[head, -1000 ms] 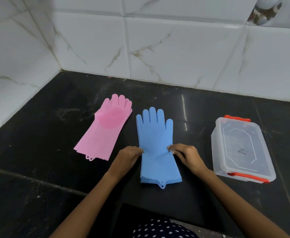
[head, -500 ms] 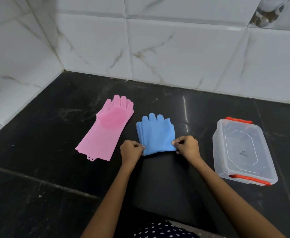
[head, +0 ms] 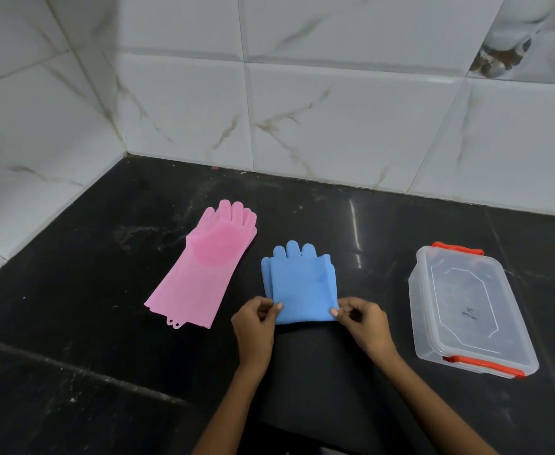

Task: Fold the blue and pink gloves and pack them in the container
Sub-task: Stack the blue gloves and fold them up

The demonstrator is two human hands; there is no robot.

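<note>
The blue gloves [head: 300, 284] lie folded in half on the black counter, cuff over the palm, fingertips showing at the far end. My left hand [head: 256, 323] pinches the fold's near left corner. My right hand [head: 363, 323] pinches the near right corner. The pink gloves [head: 204, 267] lie flat and unfolded to the left, fingers pointing away. The clear plastic container [head: 466, 310] with red clips sits to the right with its lid on.
White marble-pattern tiled walls [head: 335, 110] border the black counter [head: 72, 323] at the back and left. A seam runs across the counter near its front left.
The blue gloves went from lying full length to folded in half, cuff brought over the palm. Both hands moved up with the fold and now hold its near corners.
</note>
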